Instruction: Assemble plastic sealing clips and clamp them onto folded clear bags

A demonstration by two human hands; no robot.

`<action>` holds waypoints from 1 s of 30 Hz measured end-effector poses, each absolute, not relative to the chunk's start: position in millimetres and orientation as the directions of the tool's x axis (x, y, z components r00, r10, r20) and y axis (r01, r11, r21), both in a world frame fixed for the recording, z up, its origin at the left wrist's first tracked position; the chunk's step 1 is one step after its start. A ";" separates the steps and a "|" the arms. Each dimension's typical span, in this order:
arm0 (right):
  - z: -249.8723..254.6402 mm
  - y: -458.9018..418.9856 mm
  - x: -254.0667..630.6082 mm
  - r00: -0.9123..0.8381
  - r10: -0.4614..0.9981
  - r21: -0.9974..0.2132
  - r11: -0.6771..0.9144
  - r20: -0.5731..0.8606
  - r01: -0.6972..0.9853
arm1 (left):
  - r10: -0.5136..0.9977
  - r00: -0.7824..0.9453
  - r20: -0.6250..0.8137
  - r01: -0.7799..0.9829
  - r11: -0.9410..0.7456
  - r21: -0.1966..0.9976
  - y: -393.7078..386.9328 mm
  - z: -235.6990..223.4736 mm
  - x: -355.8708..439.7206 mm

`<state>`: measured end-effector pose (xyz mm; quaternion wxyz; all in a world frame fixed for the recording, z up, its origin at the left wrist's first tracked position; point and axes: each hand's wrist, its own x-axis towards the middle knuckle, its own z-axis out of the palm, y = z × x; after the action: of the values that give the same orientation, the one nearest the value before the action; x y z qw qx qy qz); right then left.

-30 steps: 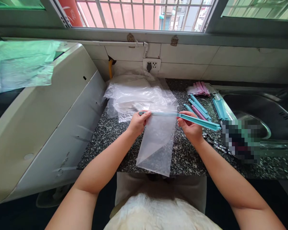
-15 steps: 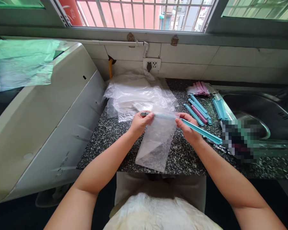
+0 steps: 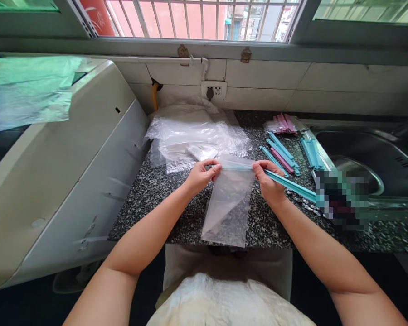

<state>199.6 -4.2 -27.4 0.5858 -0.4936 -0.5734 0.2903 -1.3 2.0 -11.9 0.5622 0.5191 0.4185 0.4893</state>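
A clear plastic bag (image 3: pixel 228 208) hangs between my two hands over the counter's front part. Across its top, behind the film, runs a long light-blue bag sealing clip (image 3: pixel 292 184) that sticks out far to the right. My left hand (image 3: pixel 204 174) pinches the bag's upper left corner together with the clip's left end. At the upper right corner, my right hand (image 3: pixel 268 179) grips the bag and the clip between thumb and fingers. Beyond my hands lies a pile of clear plastic bags (image 3: pixel 190 129).
Several blue clips (image 3: pixel 282 149) and a pink clip (image 3: pixel 281 160) lie right of the pile, near a packet of pink clips (image 3: pixel 284 123). A steel sink (image 3: pixel 360 136) is at the right. A large beige machine (image 3: pixel 98 117) borders the counter's left side.
The bag's lower end has swung to the right, so it now hangs straighter. My left hand has shifted slightly right, covering more of the clip's left end.
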 end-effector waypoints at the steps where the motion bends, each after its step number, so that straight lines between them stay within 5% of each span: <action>1: -26.4 -4.5 199.4 0.173 0.903 -0.906 0.348 0.393 0.240 | 0.983 0.181 0.035 -0.098 -0.018 0.995 1.4 -10.3 -1.5; 8: -23.7 -5.2 196.5 0.206 0.866 -0.873 0.389 0.456 0.295 | 0.970 0.241 -0.025 -0.044 0.037 0.998 1.5 -6.6 -3.8; 19: -26.6 -4.9 195.2 0.260 0.839 -0.862 0.389 0.477 0.326 | 0.980 0.179 -0.087 -0.401 0.153 0.903 3.5 -16.6 5.5; 30: -29.0 -4.1 194.6 0.280 0.818 -0.847 0.400 0.502 0.351 | 0.960 0.210 -0.184 -0.311 0.244 0.919 -2.5 -14.5 9.2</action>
<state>194.6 -4.1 -29.0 0.6133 -0.5137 -0.5690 0.1903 9.2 -2.5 -14.5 0.6714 0.3927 0.4136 0.4733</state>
